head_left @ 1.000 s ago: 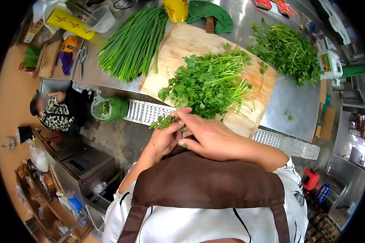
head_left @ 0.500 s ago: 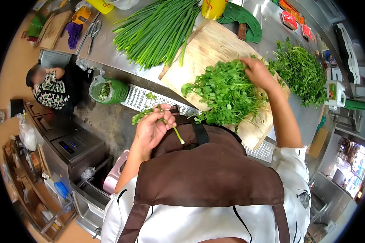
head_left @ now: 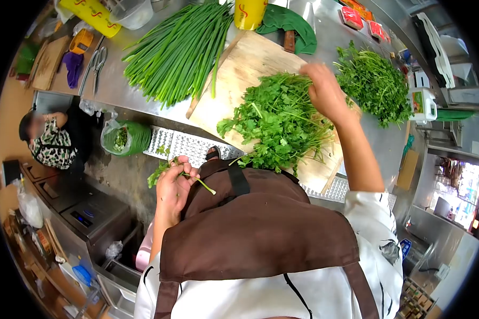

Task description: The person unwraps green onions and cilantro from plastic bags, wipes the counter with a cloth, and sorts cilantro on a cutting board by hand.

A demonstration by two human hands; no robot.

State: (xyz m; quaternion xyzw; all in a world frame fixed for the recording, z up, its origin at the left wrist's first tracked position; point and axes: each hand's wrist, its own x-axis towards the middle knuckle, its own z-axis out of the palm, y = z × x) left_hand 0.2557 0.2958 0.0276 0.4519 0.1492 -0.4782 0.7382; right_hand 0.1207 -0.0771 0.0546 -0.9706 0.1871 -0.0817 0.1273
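My left hand (head_left: 174, 183), held low in front of the apron, pinches a cilantro sprig (head_left: 157, 173). The sprig's leaves stick out to the left and its pale cut stem end points right. A loose pile of cilantro (head_left: 274, 117) lies on the wooden cutting board (head_left: 247, 58), its front edge reaching the apron. Over the pile's upper right edge is my right hand (head_left: 327, 93), its fingers blurred and pointing left. Whether it grips anything there cannot be made out.
Long green stalks (head_left: 178, 58) lie left of the board, another leafy bunch (head_left: 375, 82) right. Behind are a yellow canister (head_left: 248, 13) and green cloth (head_left: 303, 32). A green lined bin (head_left: 135, 139) stands on the floor; a person (head_left: 53, 141) sits beyond it.
The camera view has shifted, so the table and both hands appear further left. My left hand still has the sprig. My right hand has risen slightly relative to the pile, its fingers now smeared.
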